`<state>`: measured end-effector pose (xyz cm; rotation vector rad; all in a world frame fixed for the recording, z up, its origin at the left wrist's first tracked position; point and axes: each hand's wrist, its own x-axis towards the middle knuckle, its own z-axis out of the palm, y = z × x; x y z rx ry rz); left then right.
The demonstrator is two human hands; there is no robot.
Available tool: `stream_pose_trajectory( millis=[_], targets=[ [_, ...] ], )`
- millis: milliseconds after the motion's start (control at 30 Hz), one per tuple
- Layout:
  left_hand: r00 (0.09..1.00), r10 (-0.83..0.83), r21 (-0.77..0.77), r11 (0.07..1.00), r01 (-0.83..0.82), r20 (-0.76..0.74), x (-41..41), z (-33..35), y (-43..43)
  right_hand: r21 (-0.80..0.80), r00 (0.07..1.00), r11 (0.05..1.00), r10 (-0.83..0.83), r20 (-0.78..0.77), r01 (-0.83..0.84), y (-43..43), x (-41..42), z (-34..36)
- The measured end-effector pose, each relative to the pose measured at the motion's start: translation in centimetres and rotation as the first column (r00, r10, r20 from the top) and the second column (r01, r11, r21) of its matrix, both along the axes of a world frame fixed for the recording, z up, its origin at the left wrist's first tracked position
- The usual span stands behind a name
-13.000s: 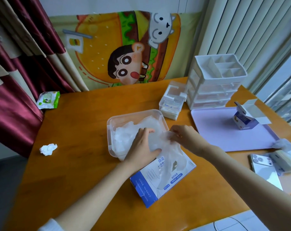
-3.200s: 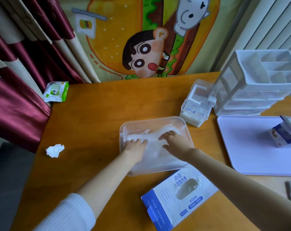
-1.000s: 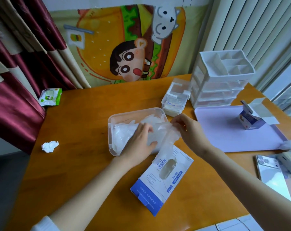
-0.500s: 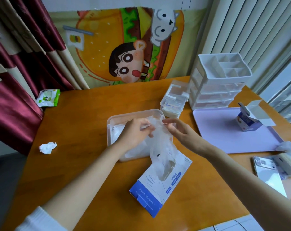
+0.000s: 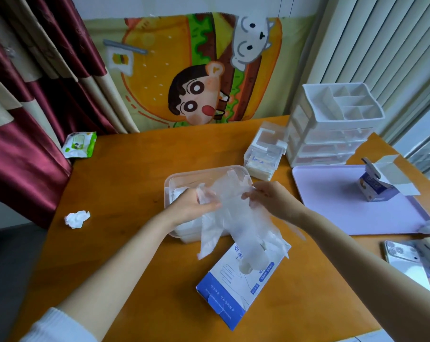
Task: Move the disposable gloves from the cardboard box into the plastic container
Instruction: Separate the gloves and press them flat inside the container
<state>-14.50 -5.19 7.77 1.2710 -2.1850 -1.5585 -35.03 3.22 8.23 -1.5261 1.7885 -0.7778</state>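
A bunch of thin clear disposable gloves [image 5: 236, 218] hangs in the air between both hands, above the near edge of the clear plastic container [image 5: 182, 177]. My left hand [image 5: 191, 206] pinches its left upper edge and my right hand [image 5: 270, 198] grips its right upper edge. The gloves' lower ends trail down to the slot in the white and blue cardboard glove box [image 5: 236, 290], which lies flat on the table in front of the container. More gloves lie inside the container, partly hidden by my hands.
On the orange wooden table [image 5: 125, 183] are a crumpled tissue [image 5: 77, 219], a wet-wipe pack [image 5: 79, 144], a small clear box [image 5: 264, 154], a white drawer organiser [image 5: 332, 124], a lilac mat [image 5: 352, 206] with a small open carton [image 5: 378, 185], and a phone [image 5: 406, 260].
Both hands have lifted the gloves higher and spread them apart, pulling more of the bunch out of the box slot. The box and container have stayed in place.
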Motion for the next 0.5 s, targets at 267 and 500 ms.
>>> stream_pose_trajectory(
  millis=[267, 500],
  targets=[
    [0.988, 0.023, -0.117, 0.992, -0.041, -0.15, -1.0, 2.3, -1.4, 0.19, 0.974, 0.965, 0.202, -0.099, -0.181, -1.8, 0.0, 0.1],
    [0.997, 0.054, -0.186, 0.98, -0.063, -0.056, -1.1, 1.5, -3.7, 0.225, 0.946, 0.954, 0.245, -0.214, -0.197, -3.5, 0.3, 0.0]
  ],
)
